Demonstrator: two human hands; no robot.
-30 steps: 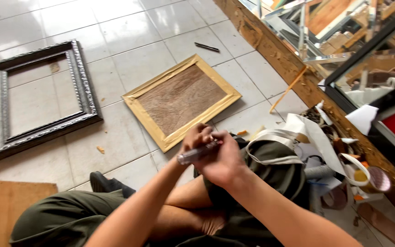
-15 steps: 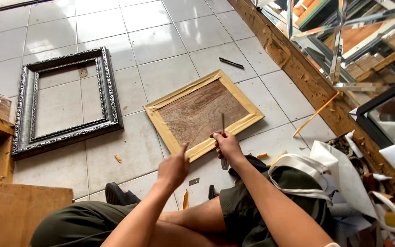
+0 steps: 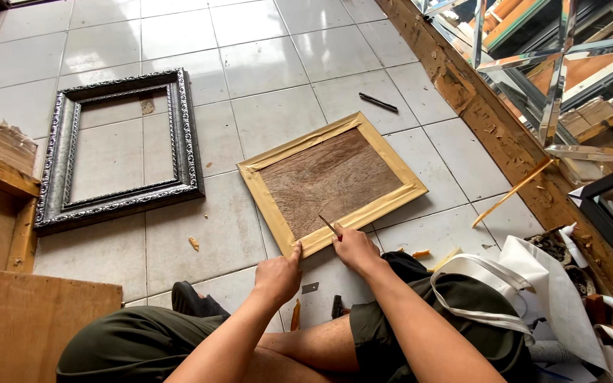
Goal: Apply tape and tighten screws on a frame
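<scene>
1. Head view, looking down at a tiled floor; the person sits on it, legs in dark green shorts at the near edge.
2. Right hand: grip closed around a thin dark tool, held like a pen, tip angled up-left. The tip sits on the near edge of the wooden frame, at its tape border.
3. Left hand: fingers curled, nothing visibly held. Thumb and knuckles press the same near edge of the frame, just left of the right hand.
4. The wooden frame lies flat, back side up, in the middle of the floor, rotated with one corner pointing near-left. Brown board centre, tan tape all round the edges.
5. Left of it, well apart: ornate silver-black frame, empty, flat on the tiles.
6. Far side, near the frame's far corner: a black marker on the floor.
7. Right: long wooden beam running far to near, mirror pieces beyond it. A thin wooden stick leans against the beam.
8. Near right: white bag beside the person's right leg.
9. Near left: brown board and a wooden crate edge.
10. Small wood chips are scattered near the hands.
</scene>
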